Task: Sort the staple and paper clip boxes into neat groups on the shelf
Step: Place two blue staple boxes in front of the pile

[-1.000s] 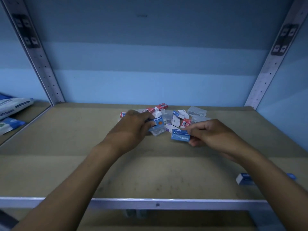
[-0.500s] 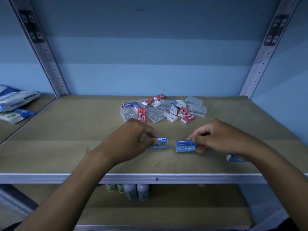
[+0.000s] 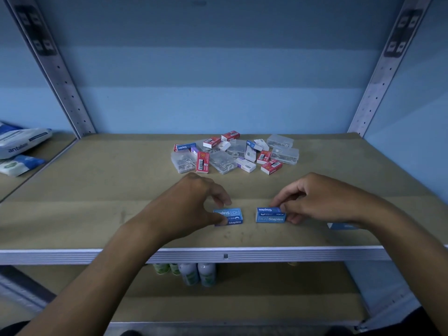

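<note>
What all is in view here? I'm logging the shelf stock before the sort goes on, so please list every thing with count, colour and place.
blue staple boxes: two, blue, front middle of the shelf, apart, one at each hand
third blue box: one, blue, front right, mostly hidden behind the right forearm
mixed pile: red, blue and white small boxes with clear plastic cases, exact count unclear, back middle of the shelf
shelf: one, tan board with a silver front rail
packets: two, white and blue, on the next bay at left
bottles: about four, white and green, on the shelf below
hands: left hand pinches the left blue box; right hand pinches the right blue box
</note>
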A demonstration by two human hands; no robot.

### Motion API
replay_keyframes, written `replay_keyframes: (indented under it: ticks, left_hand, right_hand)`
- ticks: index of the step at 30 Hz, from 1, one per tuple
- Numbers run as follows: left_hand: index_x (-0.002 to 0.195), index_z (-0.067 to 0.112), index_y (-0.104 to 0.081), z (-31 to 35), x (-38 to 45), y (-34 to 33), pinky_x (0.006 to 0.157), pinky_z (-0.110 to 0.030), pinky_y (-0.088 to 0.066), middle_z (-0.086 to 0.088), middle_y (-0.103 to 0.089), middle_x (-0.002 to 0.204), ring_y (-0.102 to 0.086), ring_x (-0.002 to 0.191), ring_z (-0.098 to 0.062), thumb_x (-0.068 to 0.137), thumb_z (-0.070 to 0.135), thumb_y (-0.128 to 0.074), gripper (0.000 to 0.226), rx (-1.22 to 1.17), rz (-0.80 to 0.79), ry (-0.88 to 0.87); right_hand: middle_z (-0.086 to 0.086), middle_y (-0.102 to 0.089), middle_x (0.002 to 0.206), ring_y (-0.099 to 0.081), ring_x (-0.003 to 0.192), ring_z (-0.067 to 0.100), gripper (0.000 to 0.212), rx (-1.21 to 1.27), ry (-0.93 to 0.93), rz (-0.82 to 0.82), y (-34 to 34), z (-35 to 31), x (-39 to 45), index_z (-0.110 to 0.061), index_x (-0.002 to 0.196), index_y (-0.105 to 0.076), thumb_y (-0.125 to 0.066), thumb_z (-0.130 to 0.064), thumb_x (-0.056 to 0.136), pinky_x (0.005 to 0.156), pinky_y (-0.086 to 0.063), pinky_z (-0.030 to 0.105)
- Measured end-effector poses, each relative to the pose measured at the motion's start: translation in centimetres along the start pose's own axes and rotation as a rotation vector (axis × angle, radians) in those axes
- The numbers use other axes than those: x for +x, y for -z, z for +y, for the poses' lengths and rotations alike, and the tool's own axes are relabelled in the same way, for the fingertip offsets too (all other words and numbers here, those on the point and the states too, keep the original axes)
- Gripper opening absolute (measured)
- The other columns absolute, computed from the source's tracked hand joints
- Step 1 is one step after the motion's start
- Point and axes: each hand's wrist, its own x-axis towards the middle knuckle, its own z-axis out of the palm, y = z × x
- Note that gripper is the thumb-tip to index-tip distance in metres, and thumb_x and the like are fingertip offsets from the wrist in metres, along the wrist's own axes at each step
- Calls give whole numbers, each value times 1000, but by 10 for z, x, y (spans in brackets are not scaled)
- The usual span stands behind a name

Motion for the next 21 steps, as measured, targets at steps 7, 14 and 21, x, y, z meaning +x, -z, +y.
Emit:
replay_keyframes:
  ticks: [7,14,21]
  left_hand:
    - [105,37,-72,-9,-3,1,98,-30,-42,22,-64,104,-51,108,-10,74,61,-70,39,43,-103,75]
    - [94,38,-68,-6,-1,-5,90,-35,-47,21,-64,96,-51,100,-8,64,66,-71,40,-1,-105,95]
    - [116,42,-64,3,2,-14,94,-37,-44,21,-61,101,-48,104,-13,77,71,-58,49,-2,-154,96]
  right_hand:
    - [-16,-77,91,-74,80,6,14,-75,99,21,2,0,-1,-36,101,-78,-73,-30,90,83,-55,23]
    - [-23,-76,91,-67,85,-10,17,-174,159,58,-1,2,3,-37,98,-79,-80,-33,82,84,-54,19]
    - [-21,-76,87,-67,81,-8,13,-190,178,83,-6,5,4,-38,94,-80,-80,-32,82,79,-52,16]
